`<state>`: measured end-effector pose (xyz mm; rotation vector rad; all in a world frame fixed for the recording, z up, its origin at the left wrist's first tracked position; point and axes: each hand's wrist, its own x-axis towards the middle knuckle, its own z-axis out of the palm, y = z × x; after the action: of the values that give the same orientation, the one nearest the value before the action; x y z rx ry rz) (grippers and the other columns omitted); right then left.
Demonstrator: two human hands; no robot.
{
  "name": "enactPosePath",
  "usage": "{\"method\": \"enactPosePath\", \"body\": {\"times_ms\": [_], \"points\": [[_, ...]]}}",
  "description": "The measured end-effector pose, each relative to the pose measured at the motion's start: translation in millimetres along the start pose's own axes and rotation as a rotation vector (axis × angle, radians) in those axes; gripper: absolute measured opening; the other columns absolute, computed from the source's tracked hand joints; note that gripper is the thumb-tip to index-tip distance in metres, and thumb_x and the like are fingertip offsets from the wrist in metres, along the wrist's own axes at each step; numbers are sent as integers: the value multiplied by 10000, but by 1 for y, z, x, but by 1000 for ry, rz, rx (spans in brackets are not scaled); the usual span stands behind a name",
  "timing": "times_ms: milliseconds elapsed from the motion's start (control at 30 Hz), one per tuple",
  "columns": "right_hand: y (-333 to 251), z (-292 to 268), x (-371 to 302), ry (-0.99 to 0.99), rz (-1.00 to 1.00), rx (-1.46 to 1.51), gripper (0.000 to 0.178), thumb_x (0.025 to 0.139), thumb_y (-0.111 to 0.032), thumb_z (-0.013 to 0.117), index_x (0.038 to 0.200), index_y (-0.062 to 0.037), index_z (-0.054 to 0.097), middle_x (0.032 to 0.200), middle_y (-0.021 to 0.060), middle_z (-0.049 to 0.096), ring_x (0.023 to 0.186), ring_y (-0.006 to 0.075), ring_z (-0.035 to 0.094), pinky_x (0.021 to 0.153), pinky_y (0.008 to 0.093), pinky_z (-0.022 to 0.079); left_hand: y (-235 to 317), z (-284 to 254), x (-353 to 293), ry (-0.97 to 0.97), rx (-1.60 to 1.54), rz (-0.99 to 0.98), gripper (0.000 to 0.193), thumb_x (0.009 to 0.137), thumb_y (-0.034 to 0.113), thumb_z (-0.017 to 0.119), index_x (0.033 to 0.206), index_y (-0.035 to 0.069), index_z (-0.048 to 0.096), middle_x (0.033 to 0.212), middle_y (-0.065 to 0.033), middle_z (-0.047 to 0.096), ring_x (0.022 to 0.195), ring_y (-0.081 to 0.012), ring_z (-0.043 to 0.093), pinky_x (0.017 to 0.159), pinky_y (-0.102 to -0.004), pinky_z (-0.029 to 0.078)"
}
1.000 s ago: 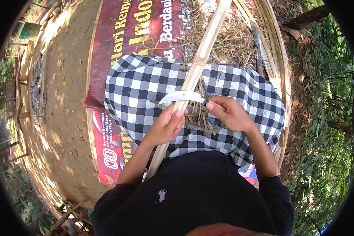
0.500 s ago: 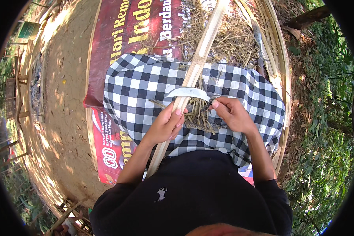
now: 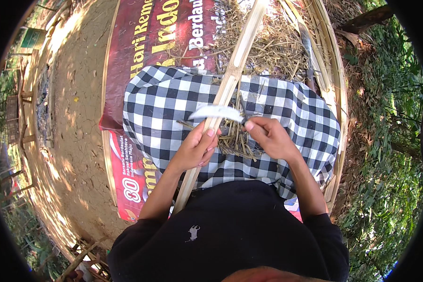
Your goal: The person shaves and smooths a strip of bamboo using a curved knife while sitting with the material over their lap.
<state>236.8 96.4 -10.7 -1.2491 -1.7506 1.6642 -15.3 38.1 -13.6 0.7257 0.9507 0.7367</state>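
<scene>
A long pale bamboo strip (image 3: 228, 84) slants across my lap, from the far side down beside my body. Wrapped around it is my left hand (image 3: 196, 146), its thumb along the strip's top face. My right hand (image 3: 269, 136) is closed on the dark handle of a curved knife (image 3: 216, 112), whose blade lies across the strip just beyond my left fingers. Blade and strip overlap; motion blurs the blade a little. Thin shavings (image 3: 239, 141) are piled between my hands on the black-and-white checked cloth (image 3: 169, 101) over my legs.
A red printed banner (image 3: 122, 70) covers the seat under me. More shavings (image 3: 277, 54) are heaped beyond my lap. Along the right lie several bamboo strips (image 3: 331, 61) and a long dark blade (image 3: 308, 51). Bare ground (image 3: 77, 117) is at left, green plants (image 3: 385, 117) at right.
The knife has moved left across the bamboo strip, with my right hand following it. My left hand keeps its hold and has shifted slightly left with the strip.
</scene>
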Motion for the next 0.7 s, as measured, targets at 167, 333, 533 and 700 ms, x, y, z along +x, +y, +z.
{"method": "enactPosePath", "body": {"times_ms": [167, 333, 533, 700], "points": [[-6, -21, 12, 188, 161, 135, 380, 1040, -320, 573, 979, 39, 682, 648, -78, 420, 590, 27, 332, 511, 240, 292, 2, 3, -4, 5, 1, -8, 305, 1103, 304, 361, 1199, 33, 461, 720, 20, 400, 392, -15, 310, 351, -195, 314], [-2, -38, 18, 281, 85, 84, 373, 1063, -337, 503, 975, -15, 670, 629, -91, 424, 533, 13, 344, 456, 230, 257, -7, 1, -12, -29, 6, -19, 297, 1100, 304, 371, 1190, 36, 459, 714, 19, 405, 389, -23, 319, 338, -203, 313], [-8, -22, 2, 92, 108, 41, 355, 1050, -332, 546, 976, 2, 638, 630, -81, 406, 575, 20, 359, 486, 231, 278, -12, 3, -14, -48, -32, -17, 320, 1104, 308, 354, 1189, 19, 461, 692, 7, 419, 365, -38, 345, 327, -210, 335], [3, -52, 10, 522, 127, 438, 358, 1076, -328, 472, 981, -2, 584, 615, -48, 426, 422, 21, 314, 375, 214, 238, -10, -6, -7, -65, -149, 70, 410, 1108, 345, 315, 1326, 18, 430, 607, -8, 427, 368, -97, 431, 372, -239, 402]]}}
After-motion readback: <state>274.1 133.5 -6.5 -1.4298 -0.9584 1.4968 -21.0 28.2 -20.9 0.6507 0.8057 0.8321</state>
